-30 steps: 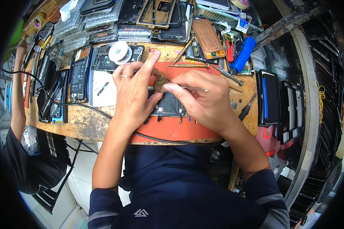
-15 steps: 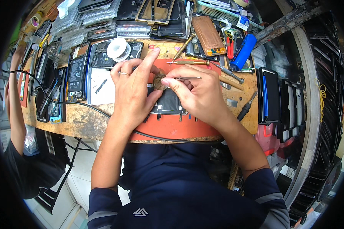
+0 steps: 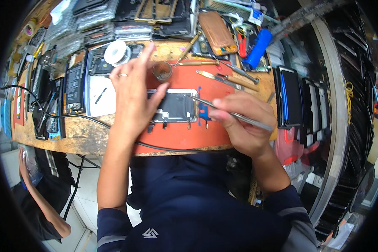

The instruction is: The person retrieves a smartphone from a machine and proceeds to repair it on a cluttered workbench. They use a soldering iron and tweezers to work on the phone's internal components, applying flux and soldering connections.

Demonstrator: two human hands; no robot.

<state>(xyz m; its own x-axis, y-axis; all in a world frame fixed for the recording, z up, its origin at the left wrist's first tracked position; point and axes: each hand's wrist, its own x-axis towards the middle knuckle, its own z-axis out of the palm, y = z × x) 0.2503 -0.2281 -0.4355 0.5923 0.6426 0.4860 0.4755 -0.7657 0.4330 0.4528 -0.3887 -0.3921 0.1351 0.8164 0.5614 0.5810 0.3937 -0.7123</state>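
Note:
My left hand (image 3: 132,90) is spread open at the left end of a dark phone panel with a pale frame (image 3: 176,109), its thumb over the panel. The panel lies on an orange-red mat (image 3: 172,136). My right hand (image 3: 248,119) grips slim metal tweezers (image 3: 235,114) that slant left, their tip over the panel's upper right part. A small round jar with brown contents (image 3: 162,72) stands on the mat beyond the panel, close to my left fingers. Blue strips (image 3: 203,112) lie at the panel's right end.
Brass-coloured screwdrivers (image 3: 197,64) and a pale blade tool (image 3: 214,77) lie beyond my right hand. A white spool (image 3: 116,53) sits at the back left. A black cable (image 3: 88,119) crosses the bench's front. A co-worker's arm (image 3: 42,201) shows at lower left.
The jar was tilted up between my hands and now stands on the mat. My right hand has moved right and nearer, bringing the tweezers over the panel. The co-worker's arm has dropped.

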